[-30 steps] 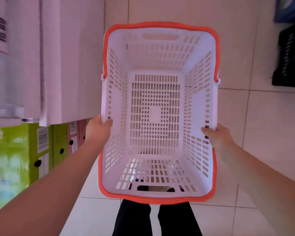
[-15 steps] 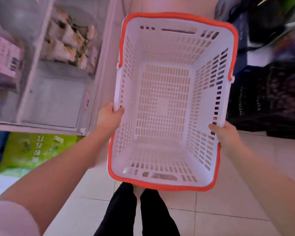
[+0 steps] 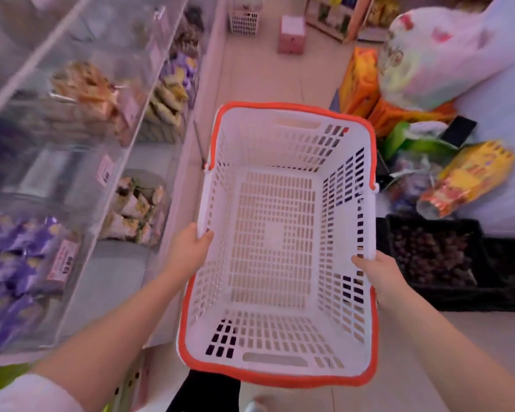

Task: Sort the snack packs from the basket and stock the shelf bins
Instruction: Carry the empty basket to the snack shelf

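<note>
White basket (image 3: 275, 233) with orange rim, left hand (image 3: 189, 248) and right hand (image 3: 379, 273) gripping its sides, clear shelf bins (image 3: 81, 150) left

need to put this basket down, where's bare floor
Bare tile floor runs ahead of the white basket, between the shelf bins on the left and the snack bags on the right. The right side is crowded, with a black crate too.

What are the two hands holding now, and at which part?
Both hold the empty white basket by its side rims: left hand on the left rim, right hand on the right rim.
</note>
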`<state>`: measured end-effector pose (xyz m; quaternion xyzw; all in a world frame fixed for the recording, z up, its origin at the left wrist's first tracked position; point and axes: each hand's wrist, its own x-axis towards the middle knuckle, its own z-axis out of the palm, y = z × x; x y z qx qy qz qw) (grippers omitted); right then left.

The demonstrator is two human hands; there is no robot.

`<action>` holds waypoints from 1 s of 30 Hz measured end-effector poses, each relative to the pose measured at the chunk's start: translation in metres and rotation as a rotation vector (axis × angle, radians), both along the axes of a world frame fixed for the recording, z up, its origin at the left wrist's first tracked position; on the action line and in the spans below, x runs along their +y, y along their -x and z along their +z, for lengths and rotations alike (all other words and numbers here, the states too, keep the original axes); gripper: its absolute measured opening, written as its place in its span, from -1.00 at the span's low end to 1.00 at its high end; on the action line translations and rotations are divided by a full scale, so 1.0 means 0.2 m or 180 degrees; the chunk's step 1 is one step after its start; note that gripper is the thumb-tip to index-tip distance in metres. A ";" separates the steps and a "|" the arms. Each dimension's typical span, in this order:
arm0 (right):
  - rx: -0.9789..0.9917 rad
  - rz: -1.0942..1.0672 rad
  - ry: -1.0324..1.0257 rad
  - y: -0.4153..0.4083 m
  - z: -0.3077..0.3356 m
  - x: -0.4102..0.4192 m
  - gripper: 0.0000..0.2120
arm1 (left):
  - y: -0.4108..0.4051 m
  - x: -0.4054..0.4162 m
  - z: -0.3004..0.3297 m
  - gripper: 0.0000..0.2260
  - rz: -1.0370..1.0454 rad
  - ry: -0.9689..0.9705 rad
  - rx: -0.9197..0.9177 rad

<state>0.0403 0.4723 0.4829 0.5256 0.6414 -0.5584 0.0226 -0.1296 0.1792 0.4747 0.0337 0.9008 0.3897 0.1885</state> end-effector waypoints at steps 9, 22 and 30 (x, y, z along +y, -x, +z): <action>0.0187 -0.0077 0.0176 0.78 0.06 0.15 -0.86 | 0.79 0.12 0.09 -0.89 -0.0039 0.0018 -0.0033; 0.0271 0.0175 -0.0010 2.01 0.09 0.78 -0.72 | 1.92 0.76 0.13 -0.81 0.0431 -0.0245 -0.0078; 0.0421 0.0365 -0.0129 2.82 0.18 1.36 -0.76 | 2.64 1.26 0.14 -0.80 0.0574 -0.0348 0.0224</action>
